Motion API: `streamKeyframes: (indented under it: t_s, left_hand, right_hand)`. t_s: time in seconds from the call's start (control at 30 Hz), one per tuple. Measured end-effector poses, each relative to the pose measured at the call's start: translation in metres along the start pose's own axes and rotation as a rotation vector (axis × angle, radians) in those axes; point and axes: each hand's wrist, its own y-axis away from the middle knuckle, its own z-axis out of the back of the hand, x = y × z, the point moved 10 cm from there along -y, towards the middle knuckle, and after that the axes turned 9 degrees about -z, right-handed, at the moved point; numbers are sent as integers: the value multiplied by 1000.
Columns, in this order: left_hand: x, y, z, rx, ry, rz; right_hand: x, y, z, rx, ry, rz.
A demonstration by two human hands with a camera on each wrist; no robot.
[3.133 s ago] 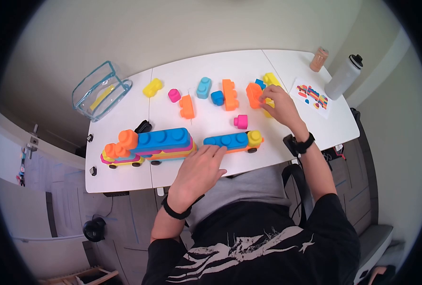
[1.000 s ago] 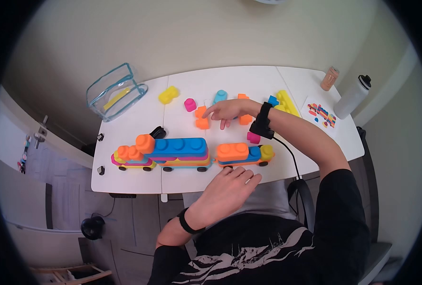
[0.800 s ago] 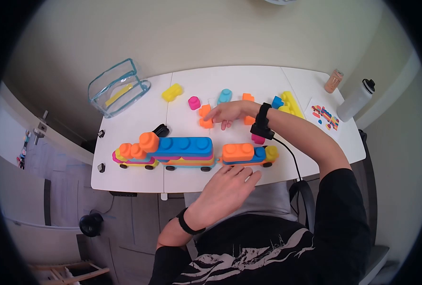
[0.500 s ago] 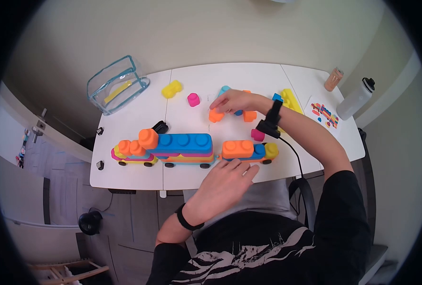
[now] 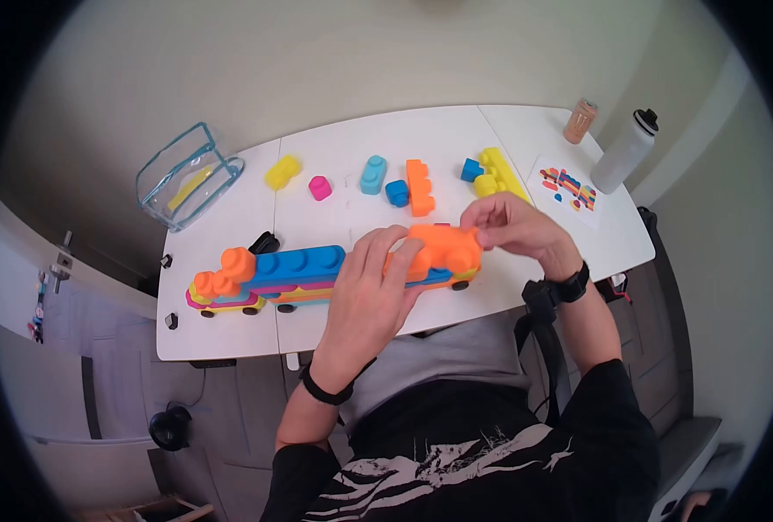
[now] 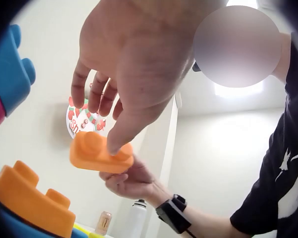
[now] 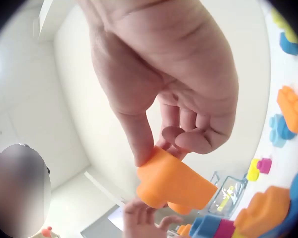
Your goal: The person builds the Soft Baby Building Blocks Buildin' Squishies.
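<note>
Between thumb and fingers my right hand (image 5: 517, 228) pinches an orange two-stud block (image 5: 443, 248), tilted above the right-hand car of a toy block train. Close by its left end is my left hand (image 5: 373, 287), fingers loosely bent; its thumb overlaps the held block in the left wrist view. Below, another orange block (image 6: 35, 198) sits on that car, largely covered by my left hand in the head view. To the left, the train continues with a long blue block (image 5: 299, 266) on the middle car and small orange blocks (image 5: 214, 283) in front.
Farther back lie an orange block (image 5: 419, 187), blue block (image 5: 397, 193), light blue block (image 5: 373, 176), pink block (image 5: 320, 188) and several yellow pieces (image 5: 283, 172). A clear bag (image 5: 186, 178) stands left; a picture sheet (image 5: 569, 187), can (image 5: 580, 122) and bottle (image 5: 625, 152) are right.
An orange block was set on the right-hand car. My right hand then took another from the back and brought it over that car; my left hand rose toward it.
</note>
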Motion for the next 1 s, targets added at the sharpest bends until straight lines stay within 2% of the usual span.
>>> streamKeyframes:
  t_s: [0.07, 0.13, 0.3, 0.37, 0.4, 0.47, 0.5, 0.57, 0.6, 0.67, 0.8, 1.0]
  left_hand:
    - [-3, -1, -7, -2, 0, -26]
    - [-2, 2, -24, 72, 89, -27]
    - [4, 3, -38, 126, 102, -15]
    - [7, 3, -40, 155, 95, -6]
    - [10, 3, -41, 153, 88, 14]
    - [12, 5, -42, 156, 86, 33]
    - [12, 6, -45, 176, 66, 43]
    - [13, 7, -48, 198, 49, 51]
    - [14, 9, -51, 225, 50, 73]
    - [16, 11, -55, 255, 55, 94]
    - [16, 12, -56, 251, 55, 117]
    - [17, 12, -51, 201, 42, 159]
  right_hand:
    - [-14, 9, -3, 30, -60, 2]
    - [-29, 15, -8, 81, -218, -17]
    - [-41, 21, -4, 74, -176, -22]
    - [-43, 23, 5, -34, 78, -25]
    - [-43, 25, 4, -39, 75, -24]
    - [-26, 33, 8, -313, 487, 58]
    - [-23, 36, 1, -317, 484, 56]
    - [1, 45, -17, -435, 721, 216]
    - [3, 45, -21, -439, 719, 215]
    - [13, 49, -36, -472, 920, 326]
    - [14, 52, -40, -552, 1008, 390]
    - [10, 53, -16, -587, 926, 284]
